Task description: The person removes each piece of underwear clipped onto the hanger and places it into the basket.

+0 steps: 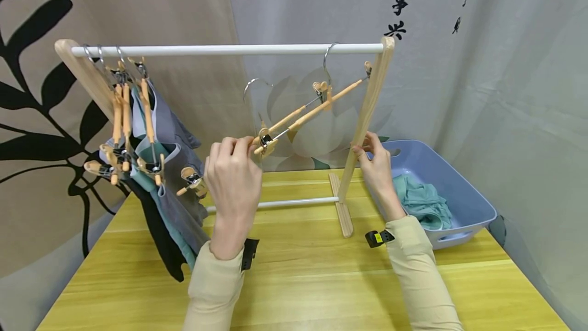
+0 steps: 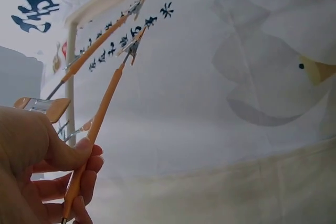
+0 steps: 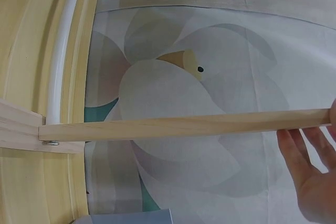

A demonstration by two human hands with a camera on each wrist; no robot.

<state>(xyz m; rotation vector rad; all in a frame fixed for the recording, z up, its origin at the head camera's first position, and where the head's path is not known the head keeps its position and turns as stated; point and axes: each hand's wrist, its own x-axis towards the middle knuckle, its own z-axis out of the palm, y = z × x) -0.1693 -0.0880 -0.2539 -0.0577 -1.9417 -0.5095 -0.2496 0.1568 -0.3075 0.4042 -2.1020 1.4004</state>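
My left hand (image 1: 233,185) grips a wooden clip hanger (image 2: 107,98) by its bar. Its metal hook (image 1: 257,82) stands free below the rail, and the clips hold no clothing. Just behind it, a second bare clip hanger (image 1: 342,93) hangs tilted from the rail's right end. On the right, my right hand (image 1: 377,165) pinches the rack's wooden upright (image 1: 373,98) between thumb and fingers; in the right wrist view the fingers reach the edge of that post (image 3: 199,126).
Several clip hangers (image 1: 126,116) with grey, teal and black clothes (image 1: 176,213) crowd the left of the white rail (image 1: 220,50). A blue basket (image 1: 464,188) with a teal garment (image 1: 420,201) stands right of the rack on the wooden table (image 1: 303,280). Printed cloth hangs behind.
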